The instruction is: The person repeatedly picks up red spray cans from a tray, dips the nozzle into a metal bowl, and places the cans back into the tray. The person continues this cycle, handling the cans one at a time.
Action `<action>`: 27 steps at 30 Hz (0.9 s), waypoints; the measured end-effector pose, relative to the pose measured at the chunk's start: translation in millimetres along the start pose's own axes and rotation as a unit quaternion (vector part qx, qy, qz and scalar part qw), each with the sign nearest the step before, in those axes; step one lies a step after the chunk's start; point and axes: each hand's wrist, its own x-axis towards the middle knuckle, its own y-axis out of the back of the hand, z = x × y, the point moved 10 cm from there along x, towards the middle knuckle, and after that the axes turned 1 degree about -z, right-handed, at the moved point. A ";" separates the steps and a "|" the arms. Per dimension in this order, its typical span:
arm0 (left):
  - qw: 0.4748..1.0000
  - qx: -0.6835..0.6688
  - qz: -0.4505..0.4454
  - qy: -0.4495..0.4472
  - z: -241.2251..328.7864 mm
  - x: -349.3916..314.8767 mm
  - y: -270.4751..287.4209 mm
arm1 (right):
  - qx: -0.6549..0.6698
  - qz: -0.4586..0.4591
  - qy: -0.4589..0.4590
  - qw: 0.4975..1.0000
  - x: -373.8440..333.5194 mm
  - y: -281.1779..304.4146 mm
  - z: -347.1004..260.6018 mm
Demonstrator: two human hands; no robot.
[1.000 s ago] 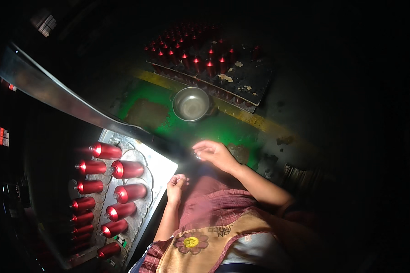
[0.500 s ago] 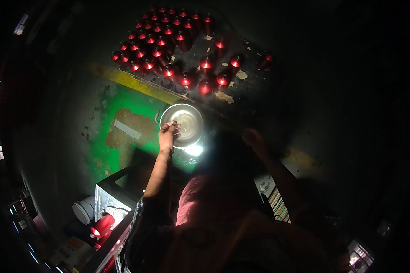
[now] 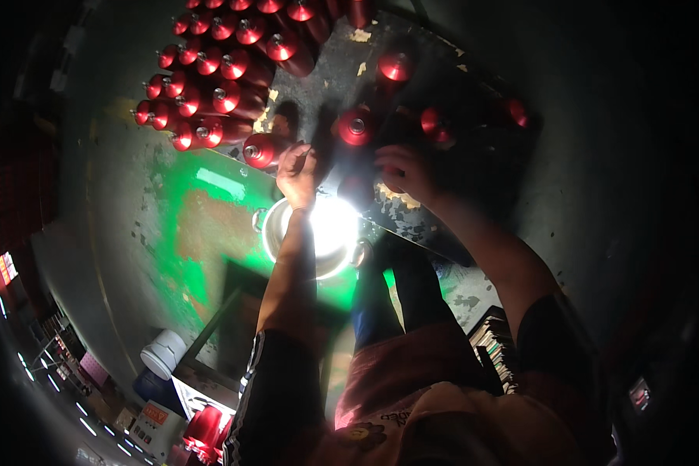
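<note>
My left hand (image 3: 297,177) is just beyond the far rim of a round metal pot (image 3: 269,242). Its fingers are closed together; what they hold, if anything, is too small to make out. Close beside it on the left, a shiny red bottle (image 3: 259,151) with a narrow metal neck leans on the dark board (image 3: 330,74). In dimmer light, my right hand (image 3: 408,172) curls its fingers over a red bottle (image 3: 393,185), mostly hidden beneath it. Between and beyond the hands stands another red bottle (image 3: 356,126). Strong glare hides the pot's inside.
Several red bottles (image 3: 225,96) crowd the board's far left, with a few spaced out at the right (image 3: 435,124). A white bucket (image 3: 163,353) and more red bottles (image 3: 205,432) are at the lower left. A dark-framed box (image 3: 495,342) is by my right leg.
My left hand has moved from over the pot to beyond its far rim. My right hand has come inward and forward to the board. The view has shifted closer to the bottles.
</note>
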 end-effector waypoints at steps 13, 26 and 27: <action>0.950 0.090 -0.294 0.051 18.3 33.0 -106.5 | 0.048 -0.259 -0.071 0.962 -20.7 -78.5 -11.9; 0.965 0.169 -0.198 -0.032 78.9 -32.8 -34.8 | 0.073 -0.051 -0.055 0.995 -125.1 4.9 -44.1; 0.971 0.126 -0.197 -0.055 96.4 -50.1 -15.3 | 0.172 -0.061 -0.149 0.972 -148.3 14.1 -54.3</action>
